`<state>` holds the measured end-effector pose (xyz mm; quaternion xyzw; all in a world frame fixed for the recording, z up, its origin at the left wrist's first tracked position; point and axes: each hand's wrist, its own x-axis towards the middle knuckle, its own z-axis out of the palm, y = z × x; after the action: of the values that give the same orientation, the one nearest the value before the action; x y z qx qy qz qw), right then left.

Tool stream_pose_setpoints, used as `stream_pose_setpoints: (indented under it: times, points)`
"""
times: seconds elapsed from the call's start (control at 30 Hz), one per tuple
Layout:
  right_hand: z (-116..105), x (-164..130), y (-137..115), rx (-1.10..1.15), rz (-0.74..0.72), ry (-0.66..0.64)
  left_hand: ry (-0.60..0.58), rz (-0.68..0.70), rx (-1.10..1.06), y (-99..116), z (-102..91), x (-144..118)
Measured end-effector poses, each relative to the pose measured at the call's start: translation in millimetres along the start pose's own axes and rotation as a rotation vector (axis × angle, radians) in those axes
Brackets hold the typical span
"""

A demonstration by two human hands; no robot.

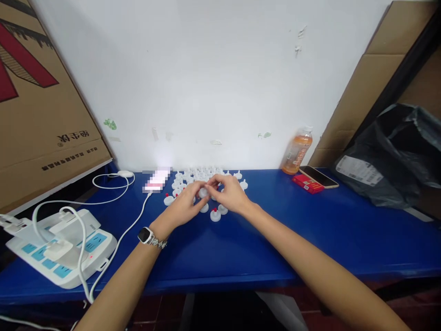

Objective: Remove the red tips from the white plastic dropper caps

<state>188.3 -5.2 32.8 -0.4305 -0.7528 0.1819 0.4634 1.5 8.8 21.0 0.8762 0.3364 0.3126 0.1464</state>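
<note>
Fingers of both hands pinch small white cap | round, plastic

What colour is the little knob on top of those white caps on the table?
Red, on the white cap nearest the hands, seen in the head view.

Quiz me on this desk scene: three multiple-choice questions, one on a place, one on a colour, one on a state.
1. Where does the orange bottle stand?
A. by the wall, on the right
B. on the power strip
C. on the floor

2. What colour is the table?
A. green
B. blue
C. white

3. What are the left hand and right hand doing?
A. resting flat, apart
B. typing
C. together pinching a small white cap

Answers: A, it stands against the wall beside the phone; B, the tabletop is blue; C, fingertips of both meet on the cap.
</note>
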Motion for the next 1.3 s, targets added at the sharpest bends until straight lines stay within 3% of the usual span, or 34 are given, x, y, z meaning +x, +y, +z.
stream_pose_setpoints:
  times: [0.1,0.17,0.27,0.37,0.5,0.83,0.93,1.0,1.17,1.3]
  points:
    - [3.0,-5.5,-4.3,-0.086,-0.018,-0.05,-0.067,-0.007,0.022,-2.7,0.4,-4.9]
    - [-1.8,-10.8,-5.9,-0.222,-0.064,-0.088,-0.031,-0.051,0.045,-6.8,-0.7,-5.7]
    - [-10.9,-19.1,-6.5,-0.426,-0.156,-0.28,0.04,-0.094,0.059,-12.0,-2.1,-6.8]
    - [-15.1,-23.4,-3.8,-0.532,-0.153,-0.415,0.074,-0.097,0.062,-12.8,-0.8,-8.6]
    - [-14.8,-21.9,2.3,-0.559,-0.109,-0.426,0.067,-0.103,0.055,-9.2,2.3,-10.5]
    - [1.6,-20.4,8.2,-0.612,-0.165,-0.415,0.073,-0.138,0.122,-12.5,4.2,-12.6]
    - [1.1,-19.3,10.2,-0.585,-0.192,-0.361,0.084,-0.139,0.133,-13.4,3.2,-11.8]
    - [0.6,-16.7,12.4,-0.488,-0.177,-0.259,0.092,-0.139,0.132,-11.6,3.3,-11.1]
    - [13.0,-7.8,12.6,0.002,0.072,0.232,0.096,-0.125,0.145,0.1,10.5,-10.7]
    - [29.2,-6.5,2.3,0.203,0.162,0.318,0.108,-0.115,0.16,6.6,18.0,-11.5]
